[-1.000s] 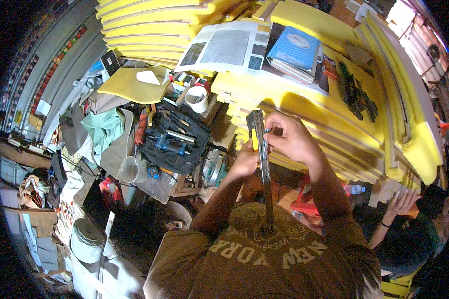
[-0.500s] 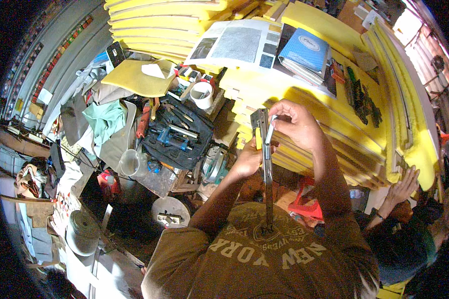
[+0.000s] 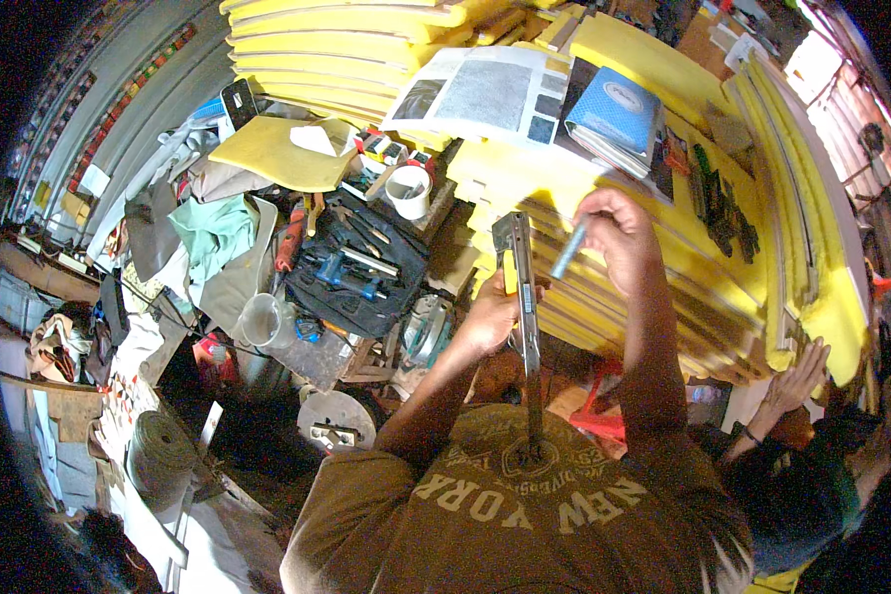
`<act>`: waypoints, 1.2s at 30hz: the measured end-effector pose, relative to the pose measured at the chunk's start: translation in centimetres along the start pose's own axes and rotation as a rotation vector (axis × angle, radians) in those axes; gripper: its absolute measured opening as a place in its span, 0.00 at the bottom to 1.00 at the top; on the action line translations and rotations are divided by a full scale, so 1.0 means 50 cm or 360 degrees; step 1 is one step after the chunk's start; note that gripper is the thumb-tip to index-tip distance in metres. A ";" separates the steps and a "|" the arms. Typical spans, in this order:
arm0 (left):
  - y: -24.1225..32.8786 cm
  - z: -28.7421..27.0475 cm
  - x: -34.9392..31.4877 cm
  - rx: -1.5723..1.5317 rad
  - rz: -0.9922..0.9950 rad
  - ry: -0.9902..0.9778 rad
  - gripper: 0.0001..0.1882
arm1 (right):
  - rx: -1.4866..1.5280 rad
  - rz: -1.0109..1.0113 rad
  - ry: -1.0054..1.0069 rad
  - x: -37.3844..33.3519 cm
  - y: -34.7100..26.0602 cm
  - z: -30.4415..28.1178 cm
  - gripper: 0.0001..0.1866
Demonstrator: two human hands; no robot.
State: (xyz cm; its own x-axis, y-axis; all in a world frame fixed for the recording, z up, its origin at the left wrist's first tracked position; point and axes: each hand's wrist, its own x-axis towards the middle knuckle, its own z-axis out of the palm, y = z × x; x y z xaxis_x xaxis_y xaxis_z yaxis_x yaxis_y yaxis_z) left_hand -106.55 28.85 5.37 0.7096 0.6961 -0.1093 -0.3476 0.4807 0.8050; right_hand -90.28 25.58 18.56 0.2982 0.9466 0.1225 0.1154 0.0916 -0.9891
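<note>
In front of my chest, my left hand [image 3: 493,315] is wrapped round a staple gun [image 3: 527,309] with a long metal magazine and a yellow part beside my fingers. The tool points away from me, and its near end reaches down in front of my shirt. To the right of the tool, my right hand [image 3: 619,236] is closed in a pinch on a thin blue-grey strip of staples [image 3: 567,254]. The strip slants down toward the magazine but is apart from it, slightly blurred.
Stacked yellow foam panels [image 3: 693,287] stand ahead, bearing a blue binder [image 3: 619,104] and a sample sheet [image 3: 480,91]. At left, a black tool bag [image 3: 342,252], white bucket [image 3: 408,193] and clear cup [image 3: 265,322] crowd a bench. Another person's hand [image 3: 797,376] rests against foam at right.
My right hand has moved right, drawing the staple strip away from the staple gun's magazine. My left hand still holds the staple gun in nearly the same place.
</note>
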 end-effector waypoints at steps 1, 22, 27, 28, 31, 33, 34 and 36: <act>0.005 -0.001 0.000 0.0070 0.0079 0.0009 0.24 | 0.0316 0.0122 0.0003 -0.003 0.025 -0.017 0.08; 0.109 -0.028 -0.075 0.1806 0.0262 0.0503 0.17 | 0.1897 0.1060 -0.0522 -0.129 0.256 0.158 0.17; 0.136 -0.029 -0.084 0.2324 0.0253 0.0607 0.17 | 0.1470 0.0928 -0.0307 -0.151 0.272 0.200 0.15; 0.142 -0.026 -0.085 0.2352 0.0176 0.0617 0.17 | 0.1397 0.0867 -0.0344 -0.156 0.283 0.205 0.15; 0.132 -0.036 -0.075 0.2524 0.0331 0.0628 0.17 | 0.1014 0.0851 -0.0296 -0.154 0.298 0.217 0.15; 0.141 -0.032 -0.072 0.2422 0.0203 0.0586 0.17 | 0.0908 0.0732 -0.0004 -0.160 0.281 0.235 0.13; 0.151 -0.021 -0.080 0.2508 0.0239 0.0659 0.17 | 0.1073 0.0652 -0.0027 -0.161 0.272 0.245 0.13; 0.154 -0.038 -0.085 0.2574 0.0473 0.0499 0.17 | 0.1481 0.0798 -0.0415 -0.150 0.291 0.237 0.15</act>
State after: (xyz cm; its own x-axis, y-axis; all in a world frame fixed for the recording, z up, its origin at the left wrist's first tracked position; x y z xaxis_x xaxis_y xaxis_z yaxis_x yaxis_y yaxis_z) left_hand -113.40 30.58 10.93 0.5284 0.8243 0.2033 0.6503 -0.5469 0.5273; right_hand -102.09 23.48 2.30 -0.1115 0.9680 -0.2249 -0.7590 -0.2290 -0.6095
